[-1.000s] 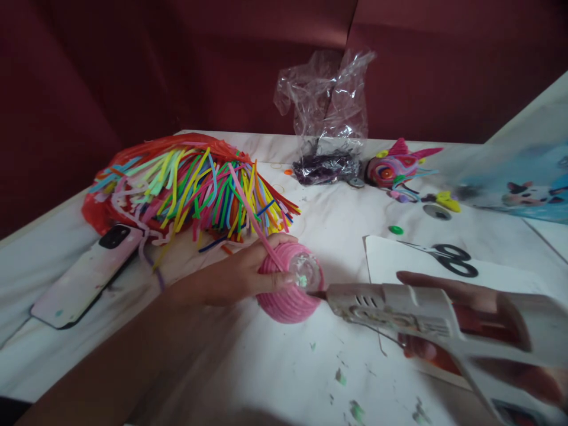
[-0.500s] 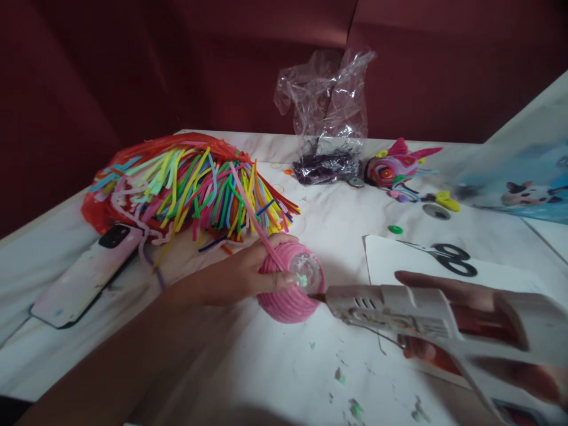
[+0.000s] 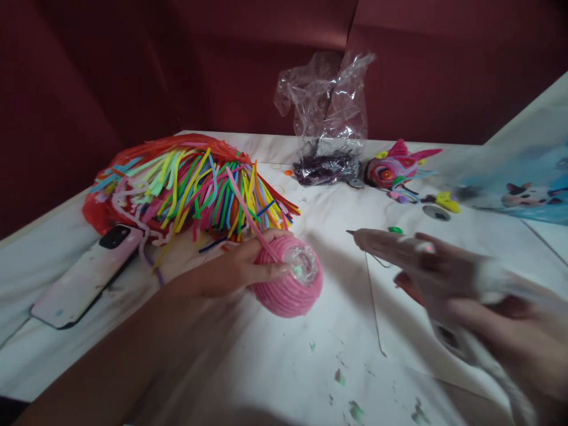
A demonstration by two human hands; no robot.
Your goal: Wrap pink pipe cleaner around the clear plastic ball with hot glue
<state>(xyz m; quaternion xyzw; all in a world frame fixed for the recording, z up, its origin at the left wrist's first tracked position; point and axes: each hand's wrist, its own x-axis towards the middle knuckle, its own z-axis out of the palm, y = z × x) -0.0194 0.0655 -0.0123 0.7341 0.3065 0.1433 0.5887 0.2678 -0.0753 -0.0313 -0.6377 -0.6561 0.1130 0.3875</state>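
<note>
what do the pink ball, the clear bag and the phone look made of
Pink ball: matte cord, probably fuzzy pipe cleaner, from its wound ridges; its clear middle looks like shiny plastic or glass.
Clear bag: thin, glossy plastic film, judging by creases and glints.
Phone: smooth pink back, perhaps plastic or glass; the look leaves it open.

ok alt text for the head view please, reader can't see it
A left hand grips a pink ball over a white table; the right hand holds a glue gun, its tip apart from the ball. Pipe cleaners and a phone lie to the left.
</note>
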